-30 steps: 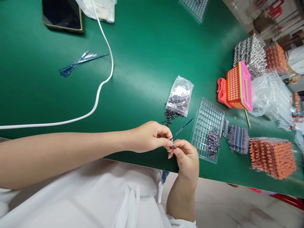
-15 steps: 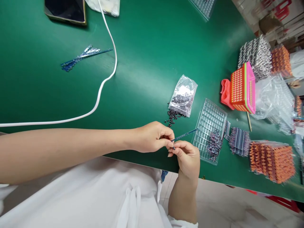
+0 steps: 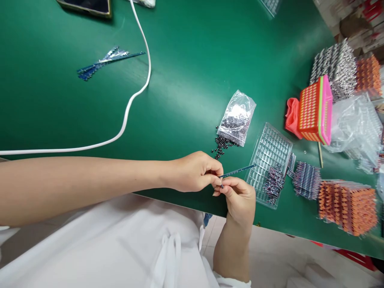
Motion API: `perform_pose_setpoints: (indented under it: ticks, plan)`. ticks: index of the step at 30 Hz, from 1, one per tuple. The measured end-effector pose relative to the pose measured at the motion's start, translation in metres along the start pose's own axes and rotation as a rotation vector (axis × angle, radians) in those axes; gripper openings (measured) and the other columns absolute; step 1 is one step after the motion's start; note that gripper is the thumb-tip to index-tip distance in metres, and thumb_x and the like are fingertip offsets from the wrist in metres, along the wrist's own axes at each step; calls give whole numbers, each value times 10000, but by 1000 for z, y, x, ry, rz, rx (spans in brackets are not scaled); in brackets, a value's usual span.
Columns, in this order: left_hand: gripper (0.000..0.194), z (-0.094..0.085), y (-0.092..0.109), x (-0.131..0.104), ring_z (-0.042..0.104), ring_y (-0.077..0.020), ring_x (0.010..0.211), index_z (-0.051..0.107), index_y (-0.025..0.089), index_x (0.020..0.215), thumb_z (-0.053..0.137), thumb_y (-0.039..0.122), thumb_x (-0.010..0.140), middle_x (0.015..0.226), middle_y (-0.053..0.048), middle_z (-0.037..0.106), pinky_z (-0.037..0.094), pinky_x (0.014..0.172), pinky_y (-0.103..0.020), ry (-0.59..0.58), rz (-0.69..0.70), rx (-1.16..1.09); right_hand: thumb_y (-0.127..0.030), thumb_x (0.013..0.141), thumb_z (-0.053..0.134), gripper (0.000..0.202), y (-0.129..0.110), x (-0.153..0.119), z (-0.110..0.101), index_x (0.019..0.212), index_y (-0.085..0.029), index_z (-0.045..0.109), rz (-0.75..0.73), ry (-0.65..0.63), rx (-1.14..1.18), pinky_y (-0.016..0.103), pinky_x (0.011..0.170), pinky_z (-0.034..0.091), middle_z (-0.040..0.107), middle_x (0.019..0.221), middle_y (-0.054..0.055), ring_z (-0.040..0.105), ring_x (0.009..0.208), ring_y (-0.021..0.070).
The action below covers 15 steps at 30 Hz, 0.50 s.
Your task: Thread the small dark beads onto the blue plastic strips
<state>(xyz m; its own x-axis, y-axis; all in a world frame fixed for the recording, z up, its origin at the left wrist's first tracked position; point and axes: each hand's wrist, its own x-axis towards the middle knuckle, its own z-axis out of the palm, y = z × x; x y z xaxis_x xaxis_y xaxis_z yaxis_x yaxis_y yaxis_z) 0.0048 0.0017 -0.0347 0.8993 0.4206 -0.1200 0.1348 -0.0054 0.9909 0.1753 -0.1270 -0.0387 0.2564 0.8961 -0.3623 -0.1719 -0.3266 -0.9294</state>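
At the far left of the green surface (image 3: 186,60), a dark-screened phone (image 3: 87,8) is cut off by the upper edge of the view; just below it lie crossed blue strips (image 3: 103,63), and a white cable (image 3: 126,114) curves down beside them; next comes the left hand (image 3: 196,173), fingers curled and thumb and forefinger drawn together on a single blue strip (image 3: 238,171), which slants up and rightward from the fingertips; above this hand, loose dark beads (image 3: 221,145) lie at the mouth of a clear bag (image 3: 237,118); the right hand (image 3: 242,200) meets the left, its thumb and forefinger pinched on a small dark piece (image 3: 222,185), though whether that is the strip's own end or a separate part is too small to tell; the step in hand looks like fine fingertip work where the two hands meet; the next move seems to call for a steady left pinch and a precise right one; the strip's free end overlaps a clear compartmented tray (image 3: 264,152) in view, contact unclear; thin dark pieces (image 3: 274,183) are heaped in the tray; farther right stand a striped stack (image 3: 306,180), an orange basket (image 3: 310,110) and an orange stack (image 3: 348,204).
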Motion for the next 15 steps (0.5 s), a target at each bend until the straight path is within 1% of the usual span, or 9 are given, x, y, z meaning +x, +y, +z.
perform_pose_setpoints:
  ticks: [5,7,9,11,13,15]
  plan:
    - [171,-1,4,1,429,-111,589,635,164,729,584,256,864,630,28,560,314,551,-232,25,-62,27,-287,752,844,109,1,1,2,807,-226,772,-7,49,1,249,565,587,747,699,-2,701,578,142]
    - [182,-1,7,2,437,-113,585,637,166,740,592,289,866,636,25,587,321,546,-234,47,-116,12,-300,771,830,106,1,1,2,820,-227,770,-23,58,6,240,561,574,748,702,-5,689,564,130]
    - [176,-1,10,2,519,-125,615,650,165,767,614,313,856,694,3,668,370,566,-234,69,-166,-68,-314,801,805,100,2,2,2,840,-231,766,-46,59,10,236,565,565,752,722,-3,682,569,123]
    - [160,0,12,2,628,-151,692,660,163,784,648,313,835,762,-22,731,454,633,-243,89,-197,-213,-325,832,774,101,2,2,1,869,-232,764,-73,64,7,238,575,560,756,750,3,679,586,121]
    - [143,0,12,3,689,-171,753,667,159,770,684,296,809,764,-30,747,510,697,-258,110,-222,-346,-328,859,745,105,1,2,1,899,-232,762,-96,79,0,241,590,556,753,767,7,674,602,119]
    - [141,-1,12,4,701,-173,747,680,155,744,712,286,787,722,-26,737,529,693,-261,128,-246,-411,-317,870,732,102,1,2,0,924,-235,759,-112,93,-6,243,602,554,749,779,6,671,616,117]
